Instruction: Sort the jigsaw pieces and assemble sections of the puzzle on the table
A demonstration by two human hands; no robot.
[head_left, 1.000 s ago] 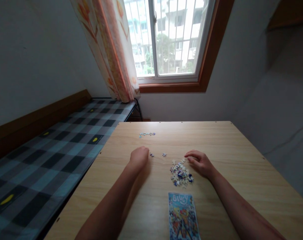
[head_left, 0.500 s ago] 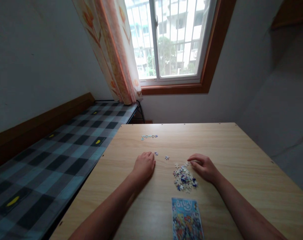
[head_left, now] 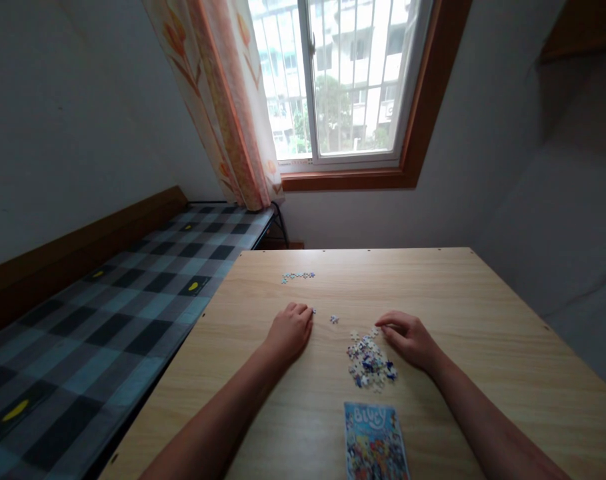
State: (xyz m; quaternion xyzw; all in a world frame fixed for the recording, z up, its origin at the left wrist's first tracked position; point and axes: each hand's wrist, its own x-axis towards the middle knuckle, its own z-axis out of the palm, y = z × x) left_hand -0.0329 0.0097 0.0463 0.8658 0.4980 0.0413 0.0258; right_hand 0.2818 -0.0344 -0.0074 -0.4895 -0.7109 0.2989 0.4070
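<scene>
My left hand (head_left: pixel 291 331) rests on the wooden table (head_left: pixel 457 293) with its fingers curled, the fingertips over a small loose puzzle piece (head_left: pixel 313 311). Another single piece (head_left: pixel 334 319) lies just to its right. My right hand (head_left: pixel 409 337) sits at the upper right edge of a pile of puzzle pieces (head_left: pixel 369 362), fingers bent and pressed together at the pile's rim; what they pinch is hidden. A printed "Bluey" picture card (head_left: pixel 375 441) lies below the pile near the table's front edge.
A short joined row of pieces (head_left: pixel 297 275) lies farther back on the table. A bed with a checked cover (head_left: pixel 107 300) runs along the left. Behind are a window (head_left: pixel 353 80) and an orange curtain (head_left: pixel 223 100).
My left hand has slid right and its fingers now cover the small piece it was beside. My right hand stays at the pile's edge. The view has shifted slightly.
</scene>
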